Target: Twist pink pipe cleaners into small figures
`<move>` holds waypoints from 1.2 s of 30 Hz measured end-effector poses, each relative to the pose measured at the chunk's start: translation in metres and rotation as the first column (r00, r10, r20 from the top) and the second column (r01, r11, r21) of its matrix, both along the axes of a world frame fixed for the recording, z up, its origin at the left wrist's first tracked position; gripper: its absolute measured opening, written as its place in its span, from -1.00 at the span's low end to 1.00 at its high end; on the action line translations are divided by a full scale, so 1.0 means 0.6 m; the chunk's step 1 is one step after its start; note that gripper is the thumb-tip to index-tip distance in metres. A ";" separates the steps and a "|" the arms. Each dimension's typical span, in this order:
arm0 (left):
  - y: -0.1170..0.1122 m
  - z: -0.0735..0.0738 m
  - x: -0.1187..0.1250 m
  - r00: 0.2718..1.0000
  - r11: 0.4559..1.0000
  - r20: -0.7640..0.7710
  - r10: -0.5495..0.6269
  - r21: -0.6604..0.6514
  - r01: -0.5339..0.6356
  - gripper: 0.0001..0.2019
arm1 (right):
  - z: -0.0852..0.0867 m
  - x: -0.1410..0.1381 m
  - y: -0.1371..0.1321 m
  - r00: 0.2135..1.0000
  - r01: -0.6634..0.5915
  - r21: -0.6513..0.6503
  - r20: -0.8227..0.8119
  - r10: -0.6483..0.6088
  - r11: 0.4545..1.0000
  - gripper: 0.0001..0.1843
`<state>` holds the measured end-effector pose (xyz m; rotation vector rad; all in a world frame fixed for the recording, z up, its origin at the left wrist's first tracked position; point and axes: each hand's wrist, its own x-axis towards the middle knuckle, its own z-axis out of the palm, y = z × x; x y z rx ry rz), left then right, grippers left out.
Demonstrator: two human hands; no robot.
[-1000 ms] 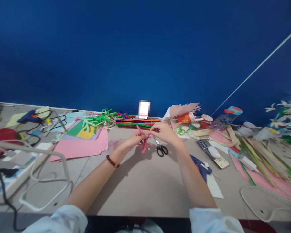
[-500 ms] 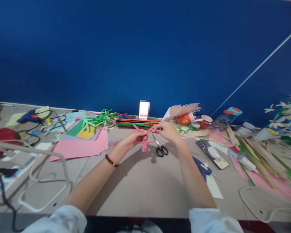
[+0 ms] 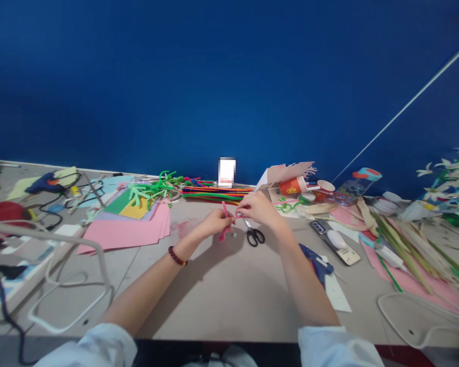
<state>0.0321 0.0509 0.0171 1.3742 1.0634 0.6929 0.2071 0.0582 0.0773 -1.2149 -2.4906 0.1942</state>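
Note:
Pinched in my left hand (image 3: 215,222) is a pink pipe cleaner piece (image 3: 224,207), one end sticking up above the fingers and a bent part hanging below them. My right hand (image 3: 257,208) has its fingertips closed on a pink strand of it, just to the right of my left fingers. Exactly how the strand is bent is hidden by the fingers. Black-handled scissors (image 3: 255,237) lie under my right hand, blades pointing away. Behind both hands runs a bundle of coloured pipe cleaners (image 3: 214,193).
To the left lie pink paper sheets (image 3: 126,234) and green twisted pipe cleaners (image 3: 139,193). A phone (image 3: 348,255) and a blue glue gun (image 3: 319,265) are on the right. Paper cups (image 3: 294,185) rest near the blue wall; a power strip (image 3: 30,270) sits at far left.
Both hands have come slightly nearer and lower. The pink piece has turned: two ends spread in a V before, and now one end points up beside my left fingers.

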 end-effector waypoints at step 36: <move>0.022 0.008 -0.024 0.976 0.984 0.125 0.179 -0.011 -0.179 -0.84 | 0.014 -0.016 -0.026 0.998 0.031 -0.083 -0.047 -0.035 0.996 -0.76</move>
